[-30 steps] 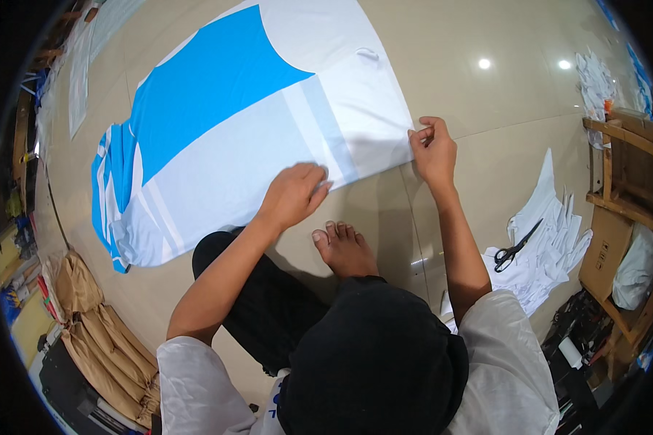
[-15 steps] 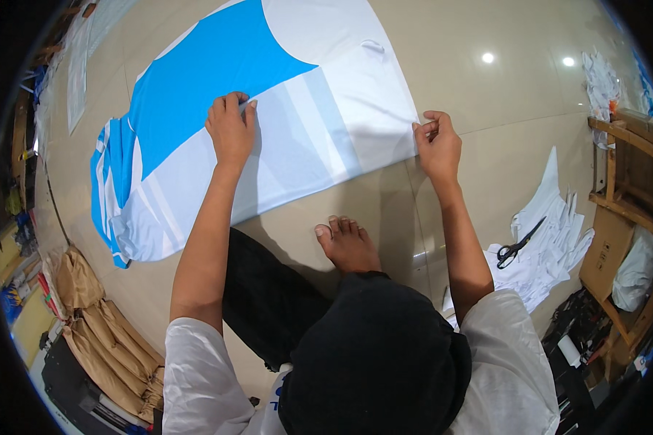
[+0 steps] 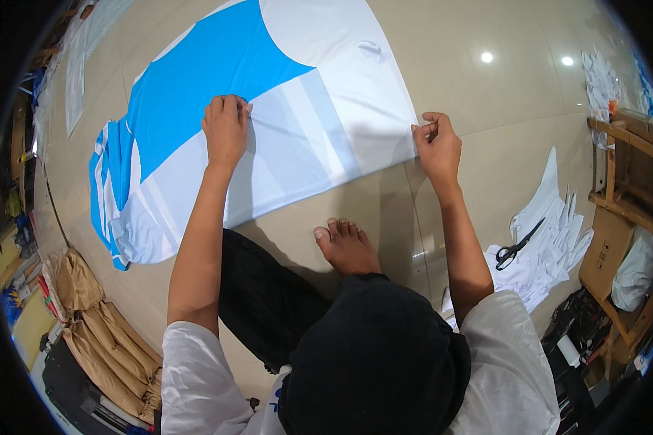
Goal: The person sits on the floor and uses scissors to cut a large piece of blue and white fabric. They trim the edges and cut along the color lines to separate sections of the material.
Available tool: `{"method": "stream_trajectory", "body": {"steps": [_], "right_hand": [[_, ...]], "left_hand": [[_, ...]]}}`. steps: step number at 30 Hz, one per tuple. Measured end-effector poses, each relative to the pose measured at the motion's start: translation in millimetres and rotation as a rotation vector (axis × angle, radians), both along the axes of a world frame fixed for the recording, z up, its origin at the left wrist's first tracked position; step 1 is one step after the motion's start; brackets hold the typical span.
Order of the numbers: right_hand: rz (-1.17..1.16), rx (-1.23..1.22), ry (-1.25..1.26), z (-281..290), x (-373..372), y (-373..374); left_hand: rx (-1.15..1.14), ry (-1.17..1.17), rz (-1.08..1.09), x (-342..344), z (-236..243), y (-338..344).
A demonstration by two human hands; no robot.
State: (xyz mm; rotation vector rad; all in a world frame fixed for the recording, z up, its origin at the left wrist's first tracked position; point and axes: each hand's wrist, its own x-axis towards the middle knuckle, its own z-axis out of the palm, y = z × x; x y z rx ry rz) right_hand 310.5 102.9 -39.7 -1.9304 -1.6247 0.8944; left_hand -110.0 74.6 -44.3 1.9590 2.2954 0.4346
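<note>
A blue and white shirt (image 3: 283, 138) with pale stripes lies spread and folded on the tiled floor in front of me. My left hand (image 3: 226, 130) rests over its middle, where the blue panel meets the pale one. Thumb and fingers there are pinched on the cloth, and small creases run out from them. At the shirt's right corner, my right hand (image 3: 438, 145) grips the white edge between thumb and fingertips, drawing the cloth taut. Toward the left end, the shirt bunches into blue and white striped folds.
Black scissors (image 3: 519, 245) lie on a pile of white cloth scraps (image 3: 548, 254) at right. Beyond them are a wooden frame (image 3: 624, 181) and a cardboard box (image 3: 604, 250). Brown wrapped material (image 3: 109, 341) sits at lower left. My bare foot (image 3: 348, 246) is near the shirt's front edge.
My left hand has shifted slightly to the left, and the shirt's cloth has moved a little with it. My right hand stays at the corner.
</note>
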Motion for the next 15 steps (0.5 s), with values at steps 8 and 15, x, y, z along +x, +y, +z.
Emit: {"method": "stream_trajectory", "body": {"steps": [8,15], "right_hand": [[-0.001,0.013,0.001,-2,0,0],[-0.003,0.025,0.027,1,-5,-1]], "left_hand": [[0.028,0.025,0.015,3,-2,3],[0.139,-0.053,0.025,13,-9,3]]}}
